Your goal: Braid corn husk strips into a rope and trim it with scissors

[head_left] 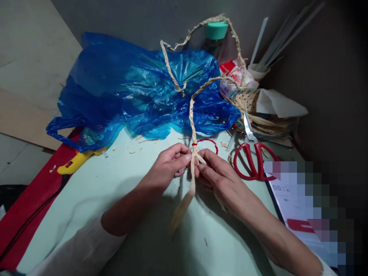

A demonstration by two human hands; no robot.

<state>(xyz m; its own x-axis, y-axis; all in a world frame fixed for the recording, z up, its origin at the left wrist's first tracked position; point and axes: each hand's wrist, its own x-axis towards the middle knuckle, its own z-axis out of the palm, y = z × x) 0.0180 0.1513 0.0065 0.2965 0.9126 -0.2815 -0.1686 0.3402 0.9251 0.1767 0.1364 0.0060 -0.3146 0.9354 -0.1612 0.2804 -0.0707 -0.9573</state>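
Observation:
A long braided cord (191,115) of pale fibre runs from my hands up over a blue plastic bag and loops at the back. Red yarn (211,142) is round the cord just above my fingers, its end curving right. My left hand (175,161) is closed, pinching the fibre strands at the braid's lower end from the left. On the right side, my right hand (214,168) is closed too, with strands between thumb and fingers. One loose fibre strand (192,180) hangs down between the hands, its tip blurred.
Behind the hands lies the blue plastic bag (106,84). Red-handled scissors (253,157) and a phone (299,214) are at the right. A yellow tool (77,161) with a black cord is left. A woven basket (250,101) and a green-lidded jar (216,32) stand at the back.

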